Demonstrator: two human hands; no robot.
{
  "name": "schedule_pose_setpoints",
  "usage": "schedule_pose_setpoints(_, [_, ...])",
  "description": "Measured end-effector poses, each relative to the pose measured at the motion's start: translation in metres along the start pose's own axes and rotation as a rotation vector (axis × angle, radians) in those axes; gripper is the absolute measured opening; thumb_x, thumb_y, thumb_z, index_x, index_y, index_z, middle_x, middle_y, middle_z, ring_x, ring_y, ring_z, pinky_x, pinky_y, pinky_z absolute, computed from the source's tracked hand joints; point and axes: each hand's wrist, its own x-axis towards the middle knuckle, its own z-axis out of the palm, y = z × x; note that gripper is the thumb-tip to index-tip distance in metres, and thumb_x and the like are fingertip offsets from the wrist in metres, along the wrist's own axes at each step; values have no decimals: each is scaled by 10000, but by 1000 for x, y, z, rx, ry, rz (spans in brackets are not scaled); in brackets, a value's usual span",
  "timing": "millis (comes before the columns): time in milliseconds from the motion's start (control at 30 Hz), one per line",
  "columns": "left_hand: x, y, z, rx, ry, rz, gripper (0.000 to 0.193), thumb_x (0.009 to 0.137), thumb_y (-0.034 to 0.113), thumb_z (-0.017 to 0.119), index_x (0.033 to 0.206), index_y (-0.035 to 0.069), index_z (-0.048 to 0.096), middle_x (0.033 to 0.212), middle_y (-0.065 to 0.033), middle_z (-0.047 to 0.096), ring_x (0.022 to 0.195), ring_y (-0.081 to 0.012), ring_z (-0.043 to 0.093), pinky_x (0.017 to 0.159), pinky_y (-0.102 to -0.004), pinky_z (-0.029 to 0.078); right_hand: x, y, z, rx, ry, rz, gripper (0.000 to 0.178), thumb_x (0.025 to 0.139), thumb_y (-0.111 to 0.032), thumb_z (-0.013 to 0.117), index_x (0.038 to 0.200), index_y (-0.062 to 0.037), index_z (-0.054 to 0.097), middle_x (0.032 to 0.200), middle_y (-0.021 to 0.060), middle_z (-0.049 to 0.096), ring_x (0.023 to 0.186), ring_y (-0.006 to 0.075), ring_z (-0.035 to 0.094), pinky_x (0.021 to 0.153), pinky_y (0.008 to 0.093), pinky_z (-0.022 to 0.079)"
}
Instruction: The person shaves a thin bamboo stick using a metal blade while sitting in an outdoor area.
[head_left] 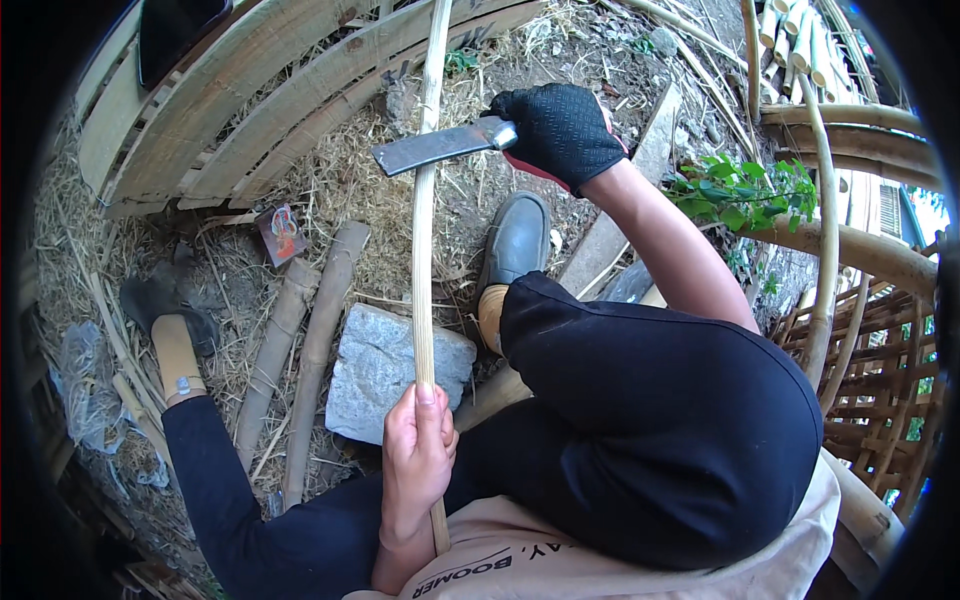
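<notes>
Head view, downward: my bent right leg in black trousers fills much of the foreground, and a slip of the blade could reach it or the grey rounded shoe below. Just left of that leg, the long, pale, narrow bamboo strip runs from my shirt front up past the upper edge, over the rough grey stone block. I judge it could twist or spring, since I see only one hand gripping it, low down; pushed back hard, its near end might jab my belly.

My right hand in a black textured glove is closed on the knife with a dark, flat metal blade, which crosses the strip; whether its edge bites, I can't tell. My bare left hand is wrapped round the strip, thumb on top, in line with the blade: a skid toward me could cut it.

As for containers, the crumpled clear plastic may be a bag, contents unreadable; the small flat red packet shows nothing inside.
</notes>
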Motion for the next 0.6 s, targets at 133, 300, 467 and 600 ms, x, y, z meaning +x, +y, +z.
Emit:
schedule_pose_setpoints(133, [0,4,-1,-1,54,-37,355,1106,319,382,880,61,475,602,50,362,459,-14,300,405,-194,262,2,0,8,2,15,-7,142,792,-246,666,890,-180,745,733,116,710,695,317,718,644,436,568])
schedule_pose_setpoints(300, [-6,1,1,33,50,3,360,1099,390,375,889,105,440,603,59,329,411,-2,236,363,-201,179,13,30,6,25,245,228,159,810,-259,653,903,-170,747,776,120,729,737,288,737,667,416,576])
schedule_pose_setpoints(467, [-6,5,-6,-16,75,-20,362,1101,386,374,874,108,427,595,60,321,406,-5,228,359,-206,170,-27,112,-14,88,196,463,315,867,-466,693,1015,-195,759,871,154,727,834,356,706,745,428,556])
schedule_pose_setpoints(600, [0,4,-7,-79,27,-59,362,1099,387,383,856,119,407,584,60,308,403,-6,219,358,-209,164,-62,97,-3,62,72,518,336,855,-485,701,1031,-204,750,874,140,734,826,356,710,739,438,555])
